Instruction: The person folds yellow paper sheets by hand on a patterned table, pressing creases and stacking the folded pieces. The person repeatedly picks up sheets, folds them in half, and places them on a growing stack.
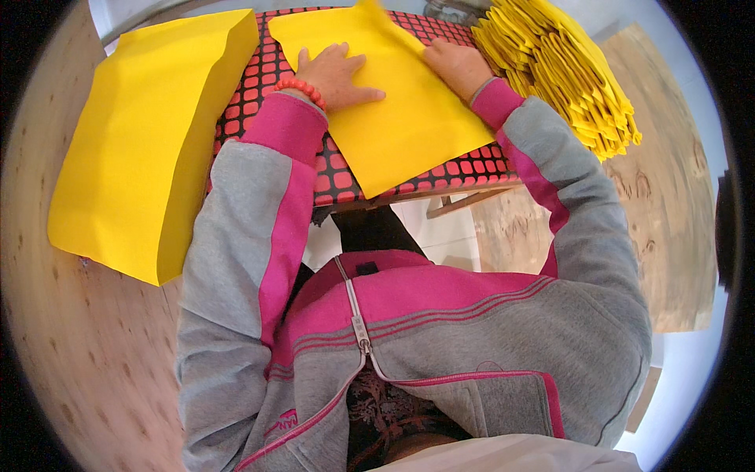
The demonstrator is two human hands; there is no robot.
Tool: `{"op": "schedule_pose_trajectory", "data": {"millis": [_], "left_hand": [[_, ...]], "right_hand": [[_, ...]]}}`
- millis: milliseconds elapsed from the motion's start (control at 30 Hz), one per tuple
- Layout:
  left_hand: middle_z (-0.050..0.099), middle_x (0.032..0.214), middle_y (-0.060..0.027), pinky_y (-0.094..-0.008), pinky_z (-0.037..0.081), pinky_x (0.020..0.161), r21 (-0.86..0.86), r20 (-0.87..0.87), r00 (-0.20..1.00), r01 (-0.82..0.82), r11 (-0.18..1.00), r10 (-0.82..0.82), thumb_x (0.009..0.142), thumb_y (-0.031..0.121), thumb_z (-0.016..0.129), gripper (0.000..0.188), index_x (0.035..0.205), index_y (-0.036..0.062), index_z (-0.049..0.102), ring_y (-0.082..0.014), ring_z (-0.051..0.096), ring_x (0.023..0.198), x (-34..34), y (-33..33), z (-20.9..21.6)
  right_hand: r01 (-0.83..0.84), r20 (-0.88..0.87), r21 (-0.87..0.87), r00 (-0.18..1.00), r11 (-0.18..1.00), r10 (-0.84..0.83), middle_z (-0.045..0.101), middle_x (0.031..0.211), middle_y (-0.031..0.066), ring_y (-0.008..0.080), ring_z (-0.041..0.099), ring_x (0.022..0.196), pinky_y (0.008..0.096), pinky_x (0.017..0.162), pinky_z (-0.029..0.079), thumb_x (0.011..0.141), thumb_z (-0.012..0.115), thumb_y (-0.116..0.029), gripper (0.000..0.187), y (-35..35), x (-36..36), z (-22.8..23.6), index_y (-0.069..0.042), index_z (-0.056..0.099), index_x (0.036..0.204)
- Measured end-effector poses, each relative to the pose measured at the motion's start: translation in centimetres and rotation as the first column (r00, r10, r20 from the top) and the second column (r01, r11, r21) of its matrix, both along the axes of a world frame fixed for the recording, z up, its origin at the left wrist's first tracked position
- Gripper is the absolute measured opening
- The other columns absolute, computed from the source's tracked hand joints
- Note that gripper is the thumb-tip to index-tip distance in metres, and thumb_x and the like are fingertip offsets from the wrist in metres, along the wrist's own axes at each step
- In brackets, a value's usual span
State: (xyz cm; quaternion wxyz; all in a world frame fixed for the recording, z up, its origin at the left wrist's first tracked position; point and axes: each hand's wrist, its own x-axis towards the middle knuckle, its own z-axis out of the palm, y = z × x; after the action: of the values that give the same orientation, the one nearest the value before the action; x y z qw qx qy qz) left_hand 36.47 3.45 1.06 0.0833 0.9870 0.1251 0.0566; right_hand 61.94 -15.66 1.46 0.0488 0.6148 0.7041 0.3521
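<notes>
A yellow sheet (pixel 417 130), felt-like in look, lies on a table with a red and black patterned cover (pixel 338 179). My left hand (pixel 333 77) rests flat on its left part, fingers spread and thumb stretched to the right. At the sheet's right edge is my right hand (pixel 458 68), its fingers curled in on the yellow material. A narrow flap along the far right side stands up, blurred at its far tip. Just beyond my right hand sits a thick pile of folded yellow pieces (pixel 562 75). What lies under my right fingers is hidden.
To the left stands a tall stack of flat yellow sheets (pixel 141 118), reaching past the table's near left side. Wooden boards (pixel 657 189) extend on the right, with another wood-grained surface (pixel 94 338) at the lower left. Part of the table's wooden frame (pixel 452 203) shows below its near edge.
</notes>
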Motion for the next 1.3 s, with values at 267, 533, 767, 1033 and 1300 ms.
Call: {"op": "schedule_pose_trajectory", "data": {"millis": [267, 533, 767, 1033, 1300], "left_hand": [[0.04, 0.159, -0.0177, -0.0677, 0.025, 0.115, 0.019, -0.023, 0.998, -0.051, 0.999, 0.052, 0.081, 0.077, 0.062, 0.095, 0.152, 0.016, 0.049, -0.0329, 0.034, 0.15, 0.1, 0.0, -0.1], [0.038, 0.162, -0.0185, -0.0681, 0.02, 0.117, -0.004, 0.053, 0.998, -0.03, 1.0, 0.031, 0.08, 0.078, 0.062, 0.099, 0.155, 0.016, 0.045, -0.0347, 0.032, 0.152, 0.3, 0.4, -0.5], [0.038, 0.161, -0.0187, -0.0679, 0.018, 0.118, 0.016, -0.016, 0.999, -0.027, 1.0, 0.027, 0.08, 0.078, 0.062, 0.097, 0.154, 0.0162, 0.047, -0.0338, 0.033, 0.151, 0.2, 0.2, -0.1], [0.037, 0.162, -0.0185, -0.0677, 0.019, 0.118, -0.023, -0.039, 0.998, -0.056, 0.998, 0.055, 0.081, 0.076, 0.063, 0.094, 0.151, 0.0158, 0.051, -0.0329, 0.031, 0.152, -0.1, 0.0, 0.4], [0.039, 0.16, -0.0187, -0.0697, 0.021, 0.117, -0.048, -0.008, 0.999, -0.035, 0.998, 0.035, 0.08, 0.074, 0.065, 0.093, 0.149, 0.0148, 0.052, -0.0342, 0.034, 0.15, -0.3, 0.3, 0.2]], "right_hand": [[0.181, -0.794, -0.557, -0.404, 0.811, -0.455, 0.076, 0.097, 0.0123, 0.0184, 0.074, 0.082, 0.0317, 0.063, 0.058, 0.099, 0.065, -0.035, 0.031, -3.9, 0.0, 3.7, -0.005, 0.069, 0.106], [0.174, -0.841, -0.532, -0.222, 0.829, -0.494, 0.067, 0.075, 0.0007, 0.0113, 0.06, 0.052, 0.0284, 0.049, 0.048, 0.102, 0.061, -0.033, 0.024, -7.0, 2.7, 1.2, -0.01, 0.067, 0.097], [0.214, -0.096, -0.129, 0.969, 0.968, -0.227, 0.067, 0.094, 0.0132, 0.0331, 0.07, 0.08, 0.0432, 0.062, 0.057, 0.089, 0.061, -0.016, 0.014, -6.0, -3.1, 1.4, -0.01, 0.062, 0.101], [0.051, -0.661, -0.741, -0.235, 0.67, -0.713, 0.071, 0.077, 0.0003, 0.0078, 0.064, 0.061, 0.0288, 0.055, 0.053, 0.096, 0.073, -0.039, 0.031, -2.6, 3.9, 5.3, -0.009, 0.07, 0.094], [0.035, -0.696, -0.531, -0.589, 0.847, -0.411, 0.075, 0.109, 0.0078, 0.0154, 0.074, 0.091, 0.0299, 0.081, 0.061, 0.099, 0.07, -0.033, 0.036, 5.7, 7.1, 3.3, -0.004, 0.067, 0.12]]}}
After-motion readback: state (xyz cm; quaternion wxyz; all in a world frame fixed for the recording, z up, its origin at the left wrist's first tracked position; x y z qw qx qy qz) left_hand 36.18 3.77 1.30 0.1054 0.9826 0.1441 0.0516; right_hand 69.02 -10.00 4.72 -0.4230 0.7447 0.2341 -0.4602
